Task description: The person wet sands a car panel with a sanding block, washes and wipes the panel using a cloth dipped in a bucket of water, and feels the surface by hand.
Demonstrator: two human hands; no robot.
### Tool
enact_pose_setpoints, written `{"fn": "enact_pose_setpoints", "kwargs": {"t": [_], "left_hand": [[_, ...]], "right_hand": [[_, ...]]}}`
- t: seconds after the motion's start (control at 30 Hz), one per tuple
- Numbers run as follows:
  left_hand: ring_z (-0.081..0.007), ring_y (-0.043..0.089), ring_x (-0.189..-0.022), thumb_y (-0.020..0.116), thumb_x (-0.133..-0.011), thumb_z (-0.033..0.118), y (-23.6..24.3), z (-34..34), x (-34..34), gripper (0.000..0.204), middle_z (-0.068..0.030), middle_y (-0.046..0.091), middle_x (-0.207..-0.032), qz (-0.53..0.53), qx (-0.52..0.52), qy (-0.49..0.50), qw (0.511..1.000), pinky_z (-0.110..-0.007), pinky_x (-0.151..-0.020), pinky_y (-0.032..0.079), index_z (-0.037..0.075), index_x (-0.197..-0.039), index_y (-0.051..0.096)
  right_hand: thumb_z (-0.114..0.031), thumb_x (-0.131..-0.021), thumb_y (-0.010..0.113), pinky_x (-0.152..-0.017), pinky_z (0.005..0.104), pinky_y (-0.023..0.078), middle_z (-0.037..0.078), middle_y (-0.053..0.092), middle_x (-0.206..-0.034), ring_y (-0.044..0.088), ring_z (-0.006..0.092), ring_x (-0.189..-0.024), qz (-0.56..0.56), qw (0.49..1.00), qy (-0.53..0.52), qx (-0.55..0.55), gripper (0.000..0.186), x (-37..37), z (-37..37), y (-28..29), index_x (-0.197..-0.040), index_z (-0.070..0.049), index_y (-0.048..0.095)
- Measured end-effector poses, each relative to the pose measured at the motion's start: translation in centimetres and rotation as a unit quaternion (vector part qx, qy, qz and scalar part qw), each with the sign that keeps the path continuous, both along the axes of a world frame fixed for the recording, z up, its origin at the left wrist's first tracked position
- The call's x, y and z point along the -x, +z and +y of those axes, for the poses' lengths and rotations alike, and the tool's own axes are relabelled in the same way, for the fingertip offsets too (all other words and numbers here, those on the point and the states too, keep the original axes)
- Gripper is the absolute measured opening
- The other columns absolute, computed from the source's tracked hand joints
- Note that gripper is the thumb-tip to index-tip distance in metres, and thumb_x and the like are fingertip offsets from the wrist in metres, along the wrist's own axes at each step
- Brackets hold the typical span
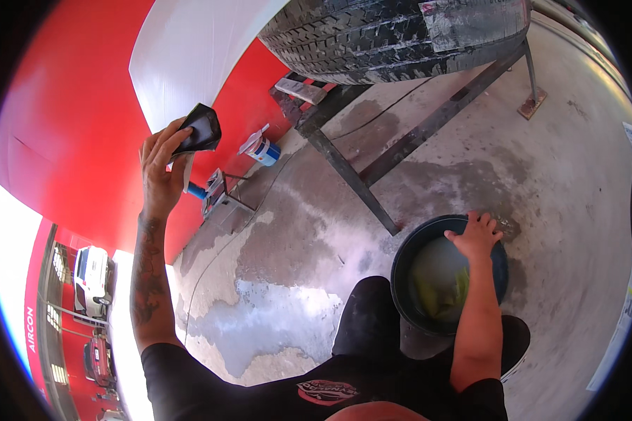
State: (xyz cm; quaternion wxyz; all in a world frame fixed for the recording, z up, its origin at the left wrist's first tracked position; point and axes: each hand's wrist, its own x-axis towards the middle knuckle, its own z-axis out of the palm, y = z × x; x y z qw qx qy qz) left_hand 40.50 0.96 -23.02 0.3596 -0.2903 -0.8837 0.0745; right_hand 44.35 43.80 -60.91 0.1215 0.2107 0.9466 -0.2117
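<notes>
Raised at the left, my left hand (pixel 163 163) grips a black, flat-faced piece (pixel 203 128) whose exact kind I cannot make out. It is held up before a large red surface (pixel 77 105), with the thumb below and the fingers over its edge. Down at the right, my right hand (pixel 476 237) is over the far rim of a dark round bucket (pixel 398 281), fingers spread and nothing seen in them. Cloudy water (pixel 435 259) fills part of the bucket. A yellow-green cloth or sponge (pixel 428 298) lies in the water, partly behind my right forearm.
Ahead, a large tyre (pixel 344 42) rests above a dark metal stand (pixel 414 147). A blue-and-white pail (pixel 264 150) and a small metal stool (pixel 225 195) stand by the red surface. A thin cable (pixel 274 182) crosses the wet concrete floor (pixel 274 295). Parked vehicles (pixel 91 281) show at far left.
</notes>
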Motion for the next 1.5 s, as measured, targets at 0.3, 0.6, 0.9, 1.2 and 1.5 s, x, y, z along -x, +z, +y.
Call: {"fn": "enact_pose_setpoints", "kwargs": {"t": [0.3,0.6,0.9,1.2,1.5], "left_hand": [[-0.0401,0.064,-0.097,0.067,-0.085,0.008,10.8,17.9,17.7,0.038,-0.0181,0.07,-0.107,0.105,0.026,-0.092,0.99,-0.047,-0.086,0.052,0.011,-0.123,0.065],[-0.0277,0.055,-0.121,0.068,-0.08,-0.008,1.9,4.3,3.4,0.049,-0.0035,0.061,-0.135,-0.036,0.038,-0.05,0.997,-0.041,-0.102,0.048,0.014,-0.124,0.066],[-0.0378,0.06,-0.102,0.064,-0.086,0.004,9.1,17.4,12.8,0.039,-0.0175,0.066,-0.115,0.005,0.123,-0.124,0.985,-0.046,-0.091,0.05,0.01,-0.124,0.063],[-0.0297,0.057,-0.117,0.065,-0.085,-0.002,3.2,8.4,7.2,0.045,-0.0077,0.061,-0.134,0.042,0.088,-0.144,0.985,-0.038,-0.1,0.049,0.011,-0.128,0.063],[-0.0319,0.058,-0.11,0.063,-0.082,-0.01,-13.1,-11.9,-16.8,0.042,-0.0127,0.063,-0.13,-0.061,-0.148,0.19,0.969,-0.04,-0.092,0.05,0.004,-0.121,0.067]], "right_hand": [[-0.058,-0.073,0.076,-0.105,0.0584,0.026,0.015,0.048,-0.132,0.039,0.0346,-0.129,0.041,0.999,-0.018,0.011,0.077,-0.1,-0.1,-1.5,-0.132,-0.013,0.054],[-0.058,-0.074,0.076,-0.105,0.0572,0.025,0.015,0.048,-0.132,0.039,0.0342,-0.129,0.05,0.999,-0.001,0.021,0.078,-0.2,0.4,-1.1,-0.135,-0.015,0.053],[-0.06,-0.077,0.073,-0.103,0.0571,0.025,0.015,0.045,-0.135,0.037,0.0354,-0.131,0.012,1.0,0.027,0.009,0.08,0.1,0.7,-1.2,-0.14,-0.016,0.049],[-0.041,-0.077,0.078,-0.095,0.0487,0.036,0.015,0.051,-0.128,0.049,0.0346,-0.114,0.353,0.933,0.073,-0.012,0.058,-0.6,-2.0,-5.3,-0.126,-0.016,0.059],[-0.061,-0.081,0.067,-0.113,0.048,0.035,0.025,0.056,-0.133,0.046,0.0389,-0.133,-0.022,0.993,0.118,-0.023,0.071,-7.6,-5.7,-14.2,-0.133,-0.014,0.061]]}}
